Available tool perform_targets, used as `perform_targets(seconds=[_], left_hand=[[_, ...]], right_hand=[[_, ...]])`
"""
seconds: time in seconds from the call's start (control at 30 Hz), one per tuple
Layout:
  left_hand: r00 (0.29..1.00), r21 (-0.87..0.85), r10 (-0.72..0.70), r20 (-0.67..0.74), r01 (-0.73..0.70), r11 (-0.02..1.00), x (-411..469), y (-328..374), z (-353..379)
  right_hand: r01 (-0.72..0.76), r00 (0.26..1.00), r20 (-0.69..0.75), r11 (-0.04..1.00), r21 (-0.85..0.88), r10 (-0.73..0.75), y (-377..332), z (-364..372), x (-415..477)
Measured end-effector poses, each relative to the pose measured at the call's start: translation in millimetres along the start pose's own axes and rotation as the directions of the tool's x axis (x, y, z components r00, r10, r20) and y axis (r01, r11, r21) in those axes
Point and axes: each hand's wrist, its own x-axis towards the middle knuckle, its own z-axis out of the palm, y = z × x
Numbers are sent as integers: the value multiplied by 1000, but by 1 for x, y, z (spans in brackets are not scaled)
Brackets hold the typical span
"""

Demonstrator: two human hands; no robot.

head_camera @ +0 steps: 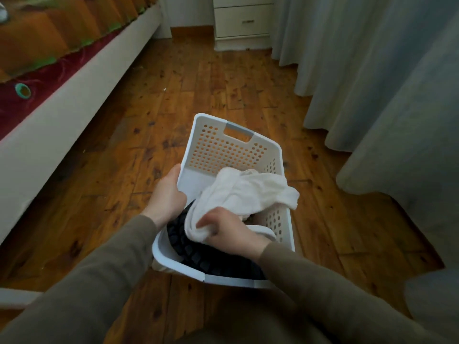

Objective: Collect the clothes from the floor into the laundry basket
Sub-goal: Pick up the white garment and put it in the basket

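A white perforated laundry basket (223,150) sits tilted on the wooden floor in front of me. My left hand (166,194) grips its left rim. My right hand (231,229) is closed on a white garment (250,192) that bunches over the basket's opening, one corner hanging over the right wall. Under it, inside the basket, lies a dark checked garment (198,254). No loose clothes show on the visible floor.
A bed with a white base (74,95) and a red and orange cover runs along the left. Grey curtains (372,70) hang at the right. A white drawer unit (242,21) stands at the far wall. Wooden floor (198,83) lies between them.
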Motion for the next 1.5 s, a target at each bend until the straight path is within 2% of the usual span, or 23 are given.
perform_targets(seconds=[0.17,0.23,0.3,0.37,0.4,0.43,0.47,0.5,0.57,0.67,0.8,0.87,0.93,1.03,1.13,1.23,1.33,1.4,1.47,1.5], left_hand=[[1000,-13,-11,17,11,1000,-2,0,-1],[1000,-21,-15,21,16,1000,-2,0,-2],[1000,-27,-20,18,21,999,-2,-1,-3],[1000,-28,-20,18,21,999,-3,-2,-5],[1000,-29,-19,22,20,999,-4,-2,-5],[999,-32,-22,26,23,999,-4,-3,-6],[999,-34,-25,27,26,999,-4,-3,-6],[999,-35,-27,25,28,999,-4,-3,-6],[999,-33,-22,28,23,999,-4,-4,-6],[999,-29,-22,38,23,999,-4,-4,-6],[999,-35,-24,28,25,999,-3,-7,-7],[999,-48,-34,24,35,998,-3,-11,-7],[999,-61,-42,25,43,997,-3,-14,-8],[1000,-61,-21,23,22,998,-3,-12,-7],[1000,-50,-12,7,13,999,-2,-9,-3],[1000,-22,-26,-7,26,999,1,-11,1],[1000,-25,-21,-13,21,999,0,-15,-1],[1000,-42,-23,-17,22,999,-1,-19,-3],[1000,-58,-28,-15,27,998,-1,-24,-5],[999,-63,-31,-15,30,998,0,-26,-5]], right_hand=[[133,956,282,973,-186,-77,-6,-1,-11],[152,941,330,968,-198,-80,-9,-4,-13],[91,941,336,985,-147,-36,-12,-15,-18],[-52,983,177,999,-5,52,-13,-30,-24],[-106,994,8,992,72,105,-9,-40,-26],[-145,966,-194,981,128,169,-1,-49,-26],[-198,899,-364,968,156,243,14,-56,-23],[-282,830,-456,947,153,321,31,-62,-20],[-445,761,-456,883,152,462,59,-69,-16],[-513,744,-357,825,236,565,90,-67,-11],[-482,718,-501,864,142,483,86,-74,-9],[-389,742,-534,909,151,406,70,-77,-9],[-280,825,-466,948,153,320,48,-70,-6],[-194,969,-157,981,11,193,24,-34,9],[-160,977,122,981,-108,173,16,9,31],[-134,946,257,961,-240,197,12,40,43],[-123,927,313,958,-259,204,4,46,43],[-116,938,298,970,-214,178,3,36,43],[-150,969,193,988,-38,155,2,17,38],[-165,984,81,984,73,159,2,5,33]])
